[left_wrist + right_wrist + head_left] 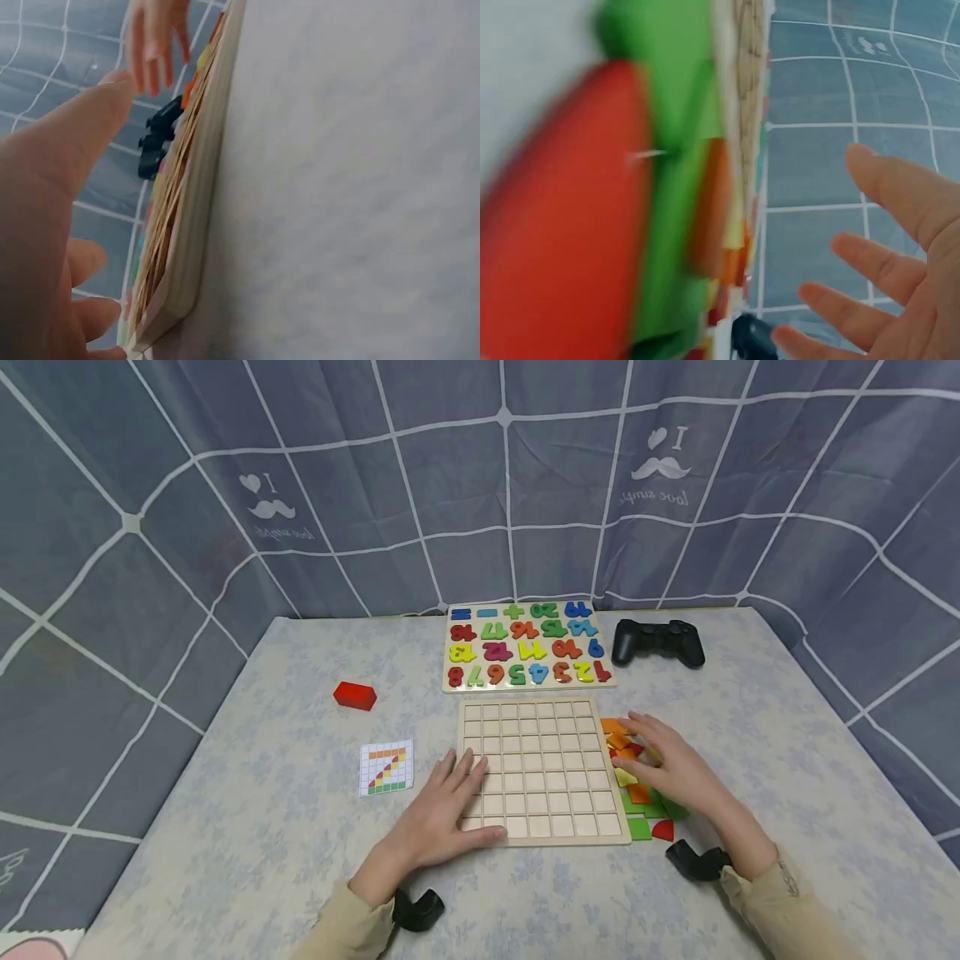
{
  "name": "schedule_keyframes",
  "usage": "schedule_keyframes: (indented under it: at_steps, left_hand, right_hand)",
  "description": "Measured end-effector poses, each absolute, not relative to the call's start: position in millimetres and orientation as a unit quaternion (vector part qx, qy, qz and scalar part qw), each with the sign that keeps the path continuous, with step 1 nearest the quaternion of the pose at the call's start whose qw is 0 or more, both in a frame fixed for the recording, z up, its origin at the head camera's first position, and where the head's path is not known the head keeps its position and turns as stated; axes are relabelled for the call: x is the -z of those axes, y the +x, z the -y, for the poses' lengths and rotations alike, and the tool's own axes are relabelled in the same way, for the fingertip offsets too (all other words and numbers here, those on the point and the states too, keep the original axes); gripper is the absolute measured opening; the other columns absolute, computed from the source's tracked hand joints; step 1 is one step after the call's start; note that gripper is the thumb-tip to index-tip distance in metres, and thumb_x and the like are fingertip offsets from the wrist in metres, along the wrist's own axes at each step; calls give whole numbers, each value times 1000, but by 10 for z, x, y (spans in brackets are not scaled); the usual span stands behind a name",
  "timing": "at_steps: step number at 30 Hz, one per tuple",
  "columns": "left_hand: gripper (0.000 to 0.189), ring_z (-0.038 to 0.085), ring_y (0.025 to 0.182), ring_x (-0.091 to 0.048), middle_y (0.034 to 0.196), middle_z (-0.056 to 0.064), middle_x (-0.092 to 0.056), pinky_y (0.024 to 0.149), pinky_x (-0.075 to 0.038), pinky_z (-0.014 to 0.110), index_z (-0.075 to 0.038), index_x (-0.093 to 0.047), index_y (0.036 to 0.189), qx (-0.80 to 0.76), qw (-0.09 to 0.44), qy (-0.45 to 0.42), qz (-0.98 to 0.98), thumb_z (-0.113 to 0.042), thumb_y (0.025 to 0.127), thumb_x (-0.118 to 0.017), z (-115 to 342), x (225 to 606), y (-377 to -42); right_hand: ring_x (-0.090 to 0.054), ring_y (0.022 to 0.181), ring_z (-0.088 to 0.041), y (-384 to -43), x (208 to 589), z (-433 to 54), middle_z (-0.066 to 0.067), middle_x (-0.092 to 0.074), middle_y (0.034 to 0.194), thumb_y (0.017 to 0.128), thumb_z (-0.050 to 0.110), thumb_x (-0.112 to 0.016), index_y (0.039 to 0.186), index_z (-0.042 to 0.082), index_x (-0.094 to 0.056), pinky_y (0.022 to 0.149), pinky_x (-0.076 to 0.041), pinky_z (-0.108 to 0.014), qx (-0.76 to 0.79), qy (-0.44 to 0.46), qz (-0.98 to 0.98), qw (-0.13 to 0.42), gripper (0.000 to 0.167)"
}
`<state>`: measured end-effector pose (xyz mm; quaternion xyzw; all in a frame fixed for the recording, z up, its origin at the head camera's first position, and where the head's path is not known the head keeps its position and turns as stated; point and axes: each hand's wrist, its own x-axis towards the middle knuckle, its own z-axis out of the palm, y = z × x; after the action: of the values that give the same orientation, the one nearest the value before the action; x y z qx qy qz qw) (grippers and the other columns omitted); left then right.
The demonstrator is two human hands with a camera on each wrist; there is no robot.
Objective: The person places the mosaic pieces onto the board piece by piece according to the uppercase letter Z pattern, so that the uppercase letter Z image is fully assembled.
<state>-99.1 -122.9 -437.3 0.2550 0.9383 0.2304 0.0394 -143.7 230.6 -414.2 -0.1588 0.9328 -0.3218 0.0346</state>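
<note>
A square wooden grid board point(536, 772) with bare cells lies in front of me. My left hand point(438, 817) is at its left edge, fingers spread over the border cells. To the right of the board is a loose pile of flat colored pieces, with orange pieces point(611, 727) at the far end, green pieces point(637, 828) nearer, and a red quarter-round piece point(663, 830) at the near end. Above the pile hovers my right hand point(675, 768), fingers spread and holding nothing. Left of the board lies a pattern card point(386, 767) showing a colored figure seven.
Behind the grid board lies a number puzzle board point(528, 647) with colorful numerals. A black game controller point(657, 643) sits at the back right, and a red block point(355, 696) stands at the left. A grey-blue curtain point(465, 485) hangs along the table's back edge.
</note>
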Motion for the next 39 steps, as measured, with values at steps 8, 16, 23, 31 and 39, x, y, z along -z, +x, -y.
schedule_keyframes:
  at_steps: [8,16,23,31,39]
  left_hand:
    - [100,29,143,-1,155,11,-15,112,-19,46,-9,-24,150,-242,62,279,-927,-70,78,-56,1269,4395,-949]
    - [101,27,143,-6,155,9,-18,112,-19,45,-8,-31,148,-248,34,313,-916,-68,73,-64,1326,4495,-990]
    - [97,25,143,-9,154,8,-22,108,-28,47,-11,-37,146,-242,23,312,-918,-67,72,-66,1374,4500,-995]
    - [94,24,142,-13,153,8,-25,106,-31,47,-11,-41,144,-240,16,314,-918,-66,72,-67,1403,4481,-989]
    - [93,25,142,-13,153,11,-24,107,-31,45,-10,-40,144,-237,12,322,-917,-66,74,-66,1397,4492,-996]
  right_hand:
    - [-43,122,-41,-1669,3918,-2248,-23,-47,136,91,39,-61,136,0,-47,98,-35,-58,362,-124,-920,84,61]
    - [-55,109,-33,-1872,3993,-2410,-21,-53,130,90,39,-63,133,-2,-49,90,-47,-45,458,-80,-879,107,61]
    - [-56,83,-22,-1924,4159,-2479,-14,-63,110,88,37,-66,125,0,-57,68,-49,-31,494,-48,-860,116,53]
    - [-60,76,-21,-1954,4283,-2493,-14,-65,106,86,30,-70,119,-2,-59,65,-50,-28,499,-47,-856,129,48]
    - [-58,78,-20,-1964,4311,-2483,-14,-64,104,81,31,-75,114,-2,-61,67,-48,-27,469,-53,-871,138,49]
